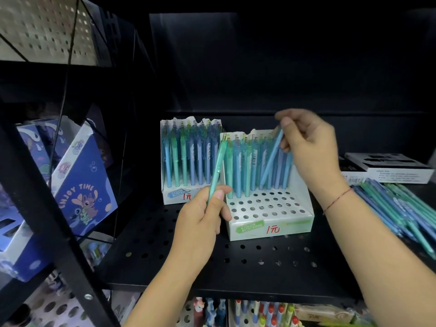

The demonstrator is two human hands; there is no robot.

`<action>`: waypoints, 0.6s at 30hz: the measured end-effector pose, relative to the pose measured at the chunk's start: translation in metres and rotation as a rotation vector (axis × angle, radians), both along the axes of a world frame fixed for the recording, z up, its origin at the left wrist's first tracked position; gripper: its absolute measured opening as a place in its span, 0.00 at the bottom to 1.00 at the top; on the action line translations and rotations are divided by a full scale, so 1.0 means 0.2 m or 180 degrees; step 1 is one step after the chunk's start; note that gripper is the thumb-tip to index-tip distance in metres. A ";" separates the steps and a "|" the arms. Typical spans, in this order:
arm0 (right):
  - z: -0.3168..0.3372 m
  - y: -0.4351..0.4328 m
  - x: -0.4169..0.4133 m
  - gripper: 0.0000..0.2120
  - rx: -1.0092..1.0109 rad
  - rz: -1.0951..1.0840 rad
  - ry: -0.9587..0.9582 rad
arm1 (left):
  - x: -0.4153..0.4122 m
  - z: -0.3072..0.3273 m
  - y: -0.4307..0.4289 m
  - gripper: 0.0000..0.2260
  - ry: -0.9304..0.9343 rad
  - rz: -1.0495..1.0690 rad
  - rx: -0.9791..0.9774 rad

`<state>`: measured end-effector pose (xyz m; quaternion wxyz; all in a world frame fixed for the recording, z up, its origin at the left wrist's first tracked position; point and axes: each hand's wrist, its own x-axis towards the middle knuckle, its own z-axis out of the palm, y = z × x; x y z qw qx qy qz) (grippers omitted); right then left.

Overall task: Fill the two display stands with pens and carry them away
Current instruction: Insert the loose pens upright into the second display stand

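Filling step: rear stand point(174, 194) appears full, front stand point(269, 227) part-filled, both on the shelf point(212, 267); right hand point(309, 147) pinches a tilted blue pen point(271, 159) among the filled rows; left hand point(200, 218) grips a green pen point(218, 166); next, each tip likely needs steering into an empty hole; loose pens point(401, 208) lie to the right.

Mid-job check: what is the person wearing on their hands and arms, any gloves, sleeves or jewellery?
No gloves or sleeves are in view. The right hand has a thin red string bracelet round its wrist; the left hand and its wrist wear nothing.
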<state>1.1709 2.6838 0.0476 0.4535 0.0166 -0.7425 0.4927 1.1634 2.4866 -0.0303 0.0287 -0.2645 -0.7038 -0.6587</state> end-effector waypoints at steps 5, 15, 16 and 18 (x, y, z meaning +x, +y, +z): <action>-0.04 -0.05 -0.02 0.07 0.0491 -0.0064 -0.0156 | 0.00 0.00 0.00 0.11 -0.0005 0.0002 -0.0001; -0.05 -0.07 -0.02 0.06 0.0590 0.0063 -0.0245 | 0.00 0.00 0.00 0.11 -0.0021 0.0011 0.0008; -0.05 -0.07 -0.02 0.07 0.0642 0.0038 -0.0232 | 0.00 0.00 0.00 0.11 -0.0027 0.0008 0.0009; -0.05 -0.06 -0.02 0.09 0.0756 -0.0053 -0.0210 | 0.00 0.00 0.00 0.11 -0.0042 0.0006 0.0011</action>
